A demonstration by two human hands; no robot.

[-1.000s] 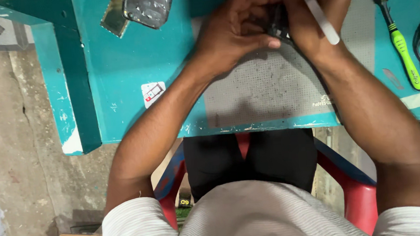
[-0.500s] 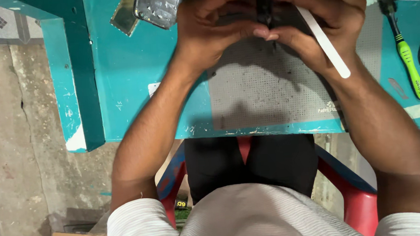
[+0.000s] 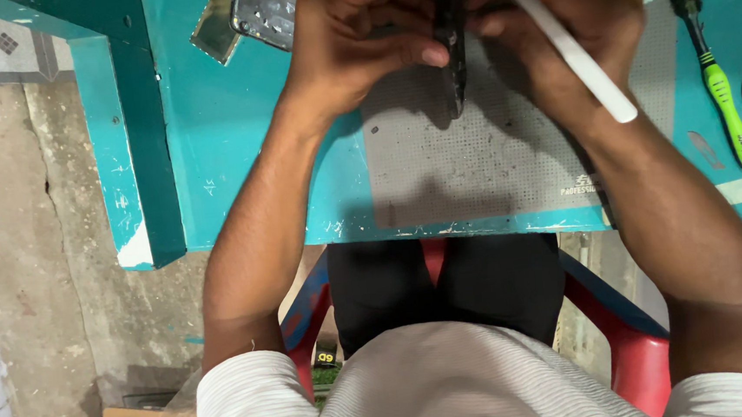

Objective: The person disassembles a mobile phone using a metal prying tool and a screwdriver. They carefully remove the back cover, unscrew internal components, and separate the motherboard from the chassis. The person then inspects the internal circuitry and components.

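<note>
I see both forearms reaching forward over the teal bench (image 3: 237, 157). My left hand (image 3: 360, 48) curls its fingers shut around a dark phone (image 3: 451, 42) held edge-up above the grey mat (image 3: 472, 166); my right hand (image 3: 568, 34) pinches a white stick tool (image 3: 573, 55) beside it.

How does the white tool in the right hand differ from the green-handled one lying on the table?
The white tool is held in the right hand, slanting over the grey mat; the green-handled tool lies untouched on the teal table. The white one is plain and flat-looking; the green one has a dark shaft. Both are slim and long.
</note>
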